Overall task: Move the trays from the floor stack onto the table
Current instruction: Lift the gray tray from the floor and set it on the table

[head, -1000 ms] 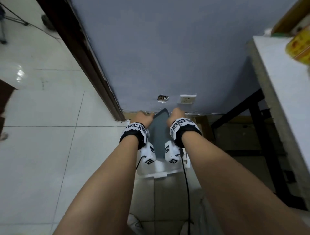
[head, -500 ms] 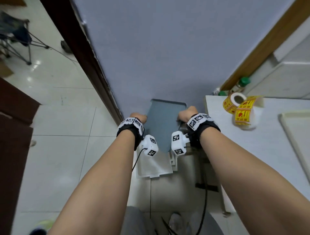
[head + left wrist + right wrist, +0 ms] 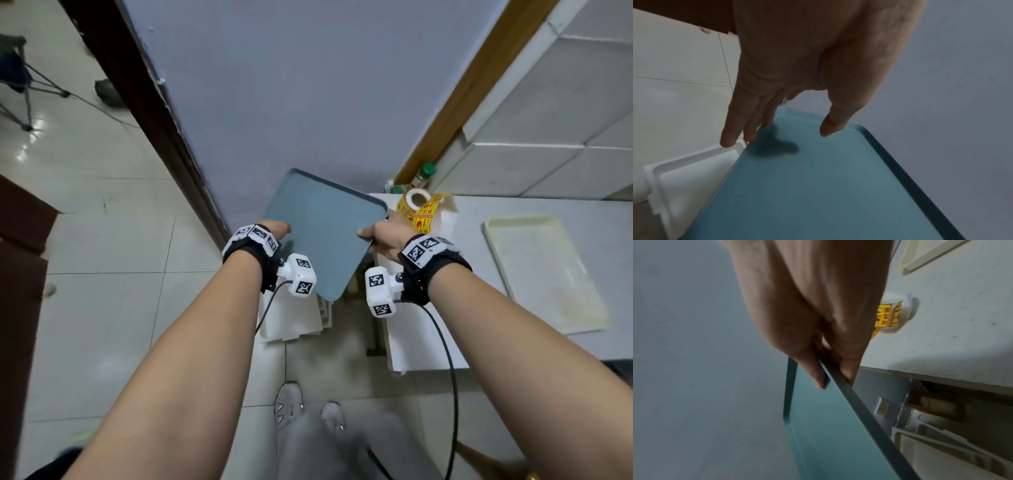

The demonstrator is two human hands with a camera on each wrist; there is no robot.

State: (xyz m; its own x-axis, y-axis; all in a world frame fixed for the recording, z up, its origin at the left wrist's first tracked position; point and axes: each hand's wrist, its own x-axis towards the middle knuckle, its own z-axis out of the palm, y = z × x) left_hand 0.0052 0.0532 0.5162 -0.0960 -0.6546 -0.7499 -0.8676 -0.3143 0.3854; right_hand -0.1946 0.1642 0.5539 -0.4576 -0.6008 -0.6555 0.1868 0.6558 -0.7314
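A blue-grey tray (image 3: 322, 233) hangs tilted in the air, its right corner over the table's near left corner. My right hand (image 3: 380, 236) pinches its right rim between thumb and fingers, as the right wrist view shows (image 3: 834, 379). My left hand (image 3: 274, 229) is at the left edge. In the left wrist view its fingers (image 3: 748, 129) lie straight along that edge and the thumb hovers just above the tray (image 3: 818, 186). The white floor stack (image 3: 291, 318) sits below, partly hidden by the tray and my wrists.
The white table (image 3: 513, 212) at the right carries a cream tray (image 3: 544, 274), a roll of yellow stickers (image 3: 421, 209) and green-capped bottles (image 3: 424, 174) at its back corner. A blue-grey wall stands straight ahead. My shoes (image 3: 291, 401) are on the tiled floor.
The blue tray has come up off the floor stack and swung right toward the table corner, tilting as it went. My left fingers have straightened.
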